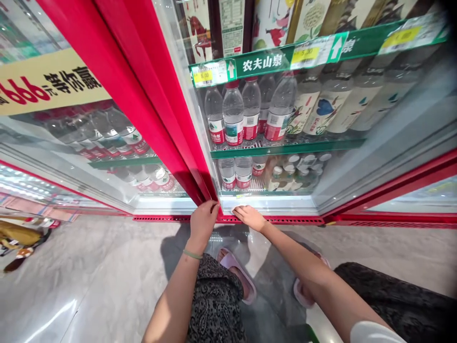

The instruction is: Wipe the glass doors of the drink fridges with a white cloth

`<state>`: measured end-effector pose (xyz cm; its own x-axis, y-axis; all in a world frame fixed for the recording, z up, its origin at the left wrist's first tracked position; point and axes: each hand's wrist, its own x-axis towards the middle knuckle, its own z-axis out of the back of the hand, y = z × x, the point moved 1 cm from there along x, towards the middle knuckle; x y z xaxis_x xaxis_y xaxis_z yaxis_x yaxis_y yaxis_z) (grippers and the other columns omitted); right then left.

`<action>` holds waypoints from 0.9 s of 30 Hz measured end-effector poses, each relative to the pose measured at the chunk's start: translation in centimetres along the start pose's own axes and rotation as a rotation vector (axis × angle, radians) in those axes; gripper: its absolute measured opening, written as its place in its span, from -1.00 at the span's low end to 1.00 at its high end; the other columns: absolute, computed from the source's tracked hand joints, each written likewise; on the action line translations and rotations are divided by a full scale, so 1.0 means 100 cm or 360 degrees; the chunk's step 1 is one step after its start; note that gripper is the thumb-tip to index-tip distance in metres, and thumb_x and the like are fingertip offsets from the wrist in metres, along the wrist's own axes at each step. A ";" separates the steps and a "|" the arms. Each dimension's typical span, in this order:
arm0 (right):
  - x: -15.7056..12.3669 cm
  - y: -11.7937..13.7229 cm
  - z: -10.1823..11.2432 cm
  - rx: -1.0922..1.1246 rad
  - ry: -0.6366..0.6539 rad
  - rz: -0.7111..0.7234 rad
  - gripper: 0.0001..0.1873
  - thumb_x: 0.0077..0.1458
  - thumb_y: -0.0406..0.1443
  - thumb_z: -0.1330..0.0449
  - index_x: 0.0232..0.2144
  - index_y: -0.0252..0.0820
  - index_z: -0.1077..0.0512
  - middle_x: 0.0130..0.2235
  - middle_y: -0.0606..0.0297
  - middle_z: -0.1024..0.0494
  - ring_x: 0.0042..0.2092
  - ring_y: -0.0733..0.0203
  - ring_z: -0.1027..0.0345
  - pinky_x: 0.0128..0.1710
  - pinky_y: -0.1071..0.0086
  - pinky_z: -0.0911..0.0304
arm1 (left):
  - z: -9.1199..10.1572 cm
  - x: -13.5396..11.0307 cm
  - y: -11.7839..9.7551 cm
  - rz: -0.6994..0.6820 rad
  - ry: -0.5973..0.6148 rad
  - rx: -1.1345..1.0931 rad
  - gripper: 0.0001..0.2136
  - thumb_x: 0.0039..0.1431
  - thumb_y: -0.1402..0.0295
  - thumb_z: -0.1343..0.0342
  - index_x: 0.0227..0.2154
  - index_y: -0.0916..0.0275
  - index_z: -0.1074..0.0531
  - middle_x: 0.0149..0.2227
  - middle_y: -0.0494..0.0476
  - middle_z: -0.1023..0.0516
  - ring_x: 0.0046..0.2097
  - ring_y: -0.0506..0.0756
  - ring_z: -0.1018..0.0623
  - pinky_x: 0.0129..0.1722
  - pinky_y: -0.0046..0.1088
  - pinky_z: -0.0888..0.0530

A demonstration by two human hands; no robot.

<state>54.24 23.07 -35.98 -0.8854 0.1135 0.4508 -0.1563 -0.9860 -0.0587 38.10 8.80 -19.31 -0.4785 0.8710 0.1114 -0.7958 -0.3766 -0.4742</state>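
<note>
I crouch before a red drinks cooler. My left hand (203,223) grips the bottom corner of the red door frame (194,183), fingers curled round its edge. My right hand (250,217) rests on the white bottom sill (282,205) of the open compartment, pressing what looks like a small white cloth or pad (236,208), mostly hidden under the fingers. Water bottles with red labels (233,119) stand on the shelf above, and more bottles (235,172) on the lowest shelf.
An open glass door (392,138) swings out on the right. The closed left cooler door (89,138) shows more bottles. A green price rail (271,59) runs above. My slippered feet (237,274) stand on the grey tiled floor. Packaged goods (21,238) lie at far left.
</note>
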 end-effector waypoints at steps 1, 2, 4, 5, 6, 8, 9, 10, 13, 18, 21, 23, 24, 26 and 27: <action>-0.003 0.002 -0.003 -0.0002 0.0025 0.0032 -0.65 0.33 -0.46 -0.06 0.09 -0.21 -0.46 -0.05 0.13 -0.59 -0.09 0.13 -0.40 -0.17 0.29 -0.29 | -0.001 -0.001 0.002 0.0025 0.0045 0.0051 -0.81 0.40 0.25 -0.08 -0.14 0.14 -0.58 -0.13 0.06 -0.69 -0.11 0.10 -0.62 -0.13 -0.44 -0.43; -0.003 0.005 -0.004 -0.0004 0.0044 0.0049 -0.65 0.33 -0.46 -0.06 0.10 -0.23 -0.45 -0.05 0.13 -0.59 -0.09 0.13 -0.40 -0.16 0.29 -0.29 | -0.001 -0.001 0.004 0.0049 0.0088 0.0095 -0.80 0.40 0.24 -0.07 -0.13 0.14 -0.58 -0.14 0.06 -0.69 -0.12 0.10 -0.63 -0.14 -0.44 -0.42; 0.006 0.009 -0.002 -0.0020 0.0050 0.0047 -0.60 0.35 -0.44 -0.05 0.18 -0.25 -0.40 0.01 0.09 -0.57 -0.04 0.11 -0.41 -0.12 0.26 -0.31 | -0.002 0.000 0.007 0.0090 0.0149 0.0152 -0.79 0.40 0.24 -0.07 -0.10 0.14 -0.58 -0.13 0.08 -0.69 -0.13 0.11 -0.63 -0.15 -0.43 -0.42; 0.013 0.010 0.000 -0.0036 0.0024 0.0028 -0.57 0.36 -0.43 -0.04 0.23 -0.26 -0.35 0.05 0.06 -0.56 0.00 0.09 -0.40 -0.08 0.24 -0.32 | -0.002 0.000 0.007 0.0102 0.0165 0.0163 -0.79 0.39 0.25 -0.07 -0.09 0.13 -0.58 -0.13 0.09 -0.70 -0.13 0.12 -0.63 -0.14 -0.43 -0.42; 0.021 0.012 0.002 -0.0055 -0.0021 -0.0003 -0.53 0.37 -0.43 -0.03 0.28 -0.25 -0.30 0.10 0.05 -0.55 0.04 0.08 -0.39 -0.03 0.22 -0.31 | -0.002 0.001 0.008 0.0111 0.0171 0.0165 -0.79 0.39 0.25 -0.07 -0.08 0.13 -0.59 -0.12 0.09 -0.70 -0.13 0.12 -0.64 -0.14 -0.42 -0.42; 0.036 0.014 0.003 -0.0084 -0.0137 -0.0073 -0.47 0.38 -0.43 0.00 0.36 -0.23 -0.21 0.17 0.03 -0.52 0.10 0.07 -0.39 0.05 0.19 -0.29 | 0.000 0.002 0.009 0.0125 0.0170 0.0162 -0.78 0.40 0.24 -0.07 -0.08 0.11 -0.59 -0.12 0.09 -0.70 -0.12 0.13 -0.63 -0.13 -0.42 -0.41; 0.040 0.015 0.002 -0.0087 -0.0181 -0.0087 -0.44 0.38 -0.44 0.01 0.38 -0.23 -0.18 0.18 0.02 -0.52 0.10 0.08 -0.39 0.08 0.19 -0.29 | 0.000 0.003 0.009 0.0134 0.0168 0.0163 -0.78 0.40 0.24 -0.06 -0.08 0.10 -0.59 -0.12 0.08 -0.70 -0.11 0.13 -0.63 -0.13 -0.42 -0.41; 0.041 0.015 -0.002 -0.0077 -0.0198 -0.0072 -0.42 0.38 -0.45 0.01 0.40 -0.23 -0.15 0.20 0.02 -0.52 0.10 0.09 -0.40 0.09 0.19 -0.29 | 0.001 0.003 0.010 0.0142 0.0166 0.0168 -0.78 0.40 0.24 -0.06 -0.09 0.09 -0.59 -0.11 0.08 -0.70 -0.11 0.12 -0.63 -0.13 -0.42 -0.41; 0.030 0.013 -0.027 0.0007 -0.0103 0.0120 -0.39 0.37 -0.45 0.01 0.41 -0.23 -0.12 0.23 0.07 -0.51 0.13 0.12 -0.43 0.09 0.21 -0.32 | 0.001 0.003 0.012 0.0159 0.0174 0.0190 -0.78 0.40 0.23 -0.07 -0.08 0.08 -0.60 -0.09 0.07 -0.69 -0.10 0.11 -0.63 -0.12 -0.44 -0.40; 0.001 0.005 -0.071 0.0139 0.0071 0.0364 -0.38 0.30 -0.50 0.04 0.37 -0.26 -0.21 0.14 0.18 -0.60 0.16 0.23 -0.45 0.20 0.25 -0.30 | -0.002 0.003 0.016 0.0137 0.0226 0.0229 -0.77 0.41 0.25 -0.03 -0.09 0.06 -0.60 -0.11 0.05 -0.70 -0.09 0.10 -0.62 -0.12 -0.45 -0.39; -0.004 0.002 -0.078 0.0157 0.0109 0.0410 -0.39 0.25 -0.54 0.04 0.31 -0.24 -0.31 0.06 0.22 -0.66 0.10 0.29 -0.50 0.19 0.35 -0.31 | -0.002 0.003 0.015 0.0132 0.0288 0.0293 -0.76 0.42 0.25 0.00 -0.09 0.06 -0.59 -0.11 0.06 -0.69 -0.09 0.10 -0.62 -0.13 -0.46 -0.39; -0.002 0.000 -0.074 0.0155 0.0125 0.0398 -0.37 0.24 -0.54 0.03 0.32 -0.24 -0.30 0.07 0.23 -0.65 0.12 0.30 -0.49 0.20 0.38 -0.30 | -0.002 0.004 0.011 0.0137 0.0315 0.0327 -0.75 0.43 0.24 0.02 -0.08 0.06 -0.58 -0.10 0.08 -0.69 -0.09 0.10 -0.63 -0.15 -0.46 -0.39; 0.000 -0.001 -0.069 0.0150 0.0130 0.0377 -0.35 0.24 -0.54 0.03 0.35 -0.24 -0.25 0.10 0.24 -0.63 0.14 0.30 -0.47 0.22 0.38 -0.28 | -0.002 0.005 0.009 0.0139 0.0322 0.0335 -0.74 0.43 0.24 0.03 -0.09 0.06 -0.58 -0.11 0.09 -0.69 -0.10 0.11 -0.63 -0.16 -0.46 -0.39; 0.002 -0.003 -0.056 0.0133 0.0132 0.0311 -0.30 0.26 -0.53 0.04 0.42 -0.24 -0.11 0.20 0.22 -0.55 0.21 0.26 -0.41 0.28 0.32 -0.24 | -0.002 0.006 0.005 0.0134 0.0335 0.0335 -0.74 0.43 0.24 0.04 -0.10 0.07 -0.58 -0.12 0.11 -0.69 -0.10 0.11 -0.63 -0.16 -0.45 -0.39; 0.002 -0.004 -0.050 0.0117 0.0129 0.0254 -0.28 0.28 -0.52 0.04 0.45 -0.24 -0.03 0.25 0.19 -0.50 0.24 0.22 -0.38 0.31 0.27 -0.22 | -0.002 0.006 0.003 0.0131 0.0342 0.0334 -0.73 0.43 0.24 0.04 -0.10 0.08 -0.58 -0.12 0.12 -0.69 -0.10 0.12 -0.63 -0.16 -0.45 -0.39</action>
<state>51.93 24.12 -40.29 -0.9291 -0.0387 0.3677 0.0188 -0.9982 -0.0574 37.62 9.31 -19.55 -0.4729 0.8732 -0.1177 -0.8277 -0.4860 -0.2805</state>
